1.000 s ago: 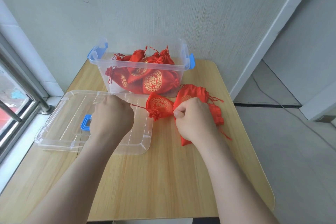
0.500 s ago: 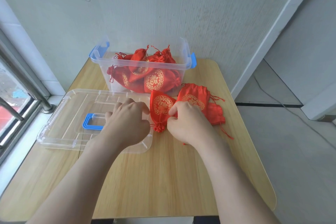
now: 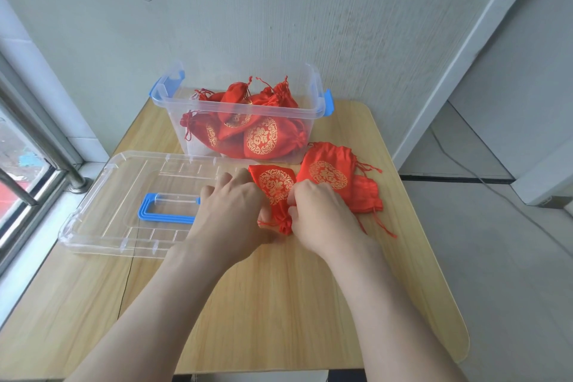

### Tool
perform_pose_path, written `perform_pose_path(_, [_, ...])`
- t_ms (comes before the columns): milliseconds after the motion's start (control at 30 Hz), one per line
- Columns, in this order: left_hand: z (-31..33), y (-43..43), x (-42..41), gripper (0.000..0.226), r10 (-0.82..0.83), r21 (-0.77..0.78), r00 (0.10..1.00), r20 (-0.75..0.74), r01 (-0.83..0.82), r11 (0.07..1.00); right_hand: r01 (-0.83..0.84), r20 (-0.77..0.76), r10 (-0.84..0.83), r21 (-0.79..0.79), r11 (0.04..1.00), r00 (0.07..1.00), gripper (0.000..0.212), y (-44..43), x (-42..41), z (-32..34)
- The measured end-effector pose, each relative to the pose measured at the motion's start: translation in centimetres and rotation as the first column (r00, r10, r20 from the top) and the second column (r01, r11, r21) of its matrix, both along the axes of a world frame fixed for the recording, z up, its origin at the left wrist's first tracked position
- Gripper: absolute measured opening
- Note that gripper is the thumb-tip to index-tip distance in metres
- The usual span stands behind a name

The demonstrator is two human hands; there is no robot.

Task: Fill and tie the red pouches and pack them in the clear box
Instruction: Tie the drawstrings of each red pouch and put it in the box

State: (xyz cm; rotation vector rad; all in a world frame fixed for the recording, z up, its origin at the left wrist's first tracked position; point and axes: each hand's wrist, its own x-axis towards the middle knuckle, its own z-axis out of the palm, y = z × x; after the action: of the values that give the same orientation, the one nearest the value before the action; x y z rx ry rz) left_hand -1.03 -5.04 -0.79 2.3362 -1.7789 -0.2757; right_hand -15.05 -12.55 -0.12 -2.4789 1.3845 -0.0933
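Note:
A red pouch point(image 3: 274, 186) with a gold emblem lies on the wooden table between my hands, its gathered neck toward me. My left hand point(image 3: 229, 208) grips its left side near the neck, and my right hand point(image 3: 319, 214) pinches the neck from the right. Thin red cords stick out below the neck. Behind them the clear box point(image 3: 310, 80) with blue latches holds several tied red pouches. To the right lies a small pile of flat red pouches point(image 3: 335, 170); my right hand covers part of it.
The clear lid point(image 3: 124, 186) with a blue handle lies upside down on the table's left, under my left hand's edge. A wall stands close behind the box. A window rail runs along the left. The table's right edge drops to the floor.
My hands, pulled apart on the drawstrings a second ago, have come together at the pouch's neck. The pouch has turned so its neck points toward me.

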Motion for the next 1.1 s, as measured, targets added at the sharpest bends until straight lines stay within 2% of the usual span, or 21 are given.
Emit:
perform_pose_path(100, [-0.3,-0.2,-0.3,0.021,-0.028,-0.013,0.999,0.038,0.028,1.0,0.016,0.055,-0.016,-0.001,1.0,0.998,0.013,-0.3,0.0,-0.4])
perform_pose_path(300, [0.0,-0.5,0.3,0.019,0.061,-0.065,0.994,-0.093,-0.067,0.996,0.062,0.218,-0.056,-0.021,0.998,0.974,0.013,-1.2,-0.2,-0.8])
perform_pose_path(367, [0.1,-0.5,0.3,0.024,0.078,-0.096,0.99,-0.114,-0.089,0.991,0.092,0.236,-0.078,-0.049,0.995,0.968,0.023,-1.3,-0.3,-0.8])
perform_pose_path(467, [0.5,-0.4,-0.3,0.029,0.081,-0.113,0.967,-0.243,-0.111,0.987,0.156,0.243,-0.157,0.024,0.987,0.957,0.042,-1.2,-0.2,-0.4])
perform_pose_path(600, [1.3,-0.5,-0.5,0.037,0.108,-0.161,0.905,-0.412,-0.189,0.969,0.142,0.304,-0.179,0.142,0.98,0.936,0.052,-1.2,-0.1,-0.1])
perform_pose_path(700, [1.7,-0.7,-0.3,0.041,0.149,-0.163,0.852,-0.502,-0.263,0.951,0.126,0.373,-0.184,0.174,0.977,0.909,0.057,-1.2,0.0,0.2])
perform_pose_path(833, [1.1,-0.7,0.2,0.053,0.125,-0.208,0.886,-0.447,-0.239,0.948,0.1,0.447,-0.153,0.141,0.985,0.881,0.056,-1.0,0.2,0.5])
perform_pose_path(1000, [0.7,-1.0,0.8,0.059,0.126,-0.257,0.911,-0.392,-0.24,0.936,0.123,0.431,-0.163,0.119,0.985,0.887,0.053,-1.2,0.4,0.3])
perform_pose_path(1100, [0.3,-0.9,0.9,0.058,0.15,-0.236,0.895,-0.421,-0.268,0.934,0.162,0.412,-0.195,0.113,0.98,0.89,0.053,-1.1,0.6,0.3])
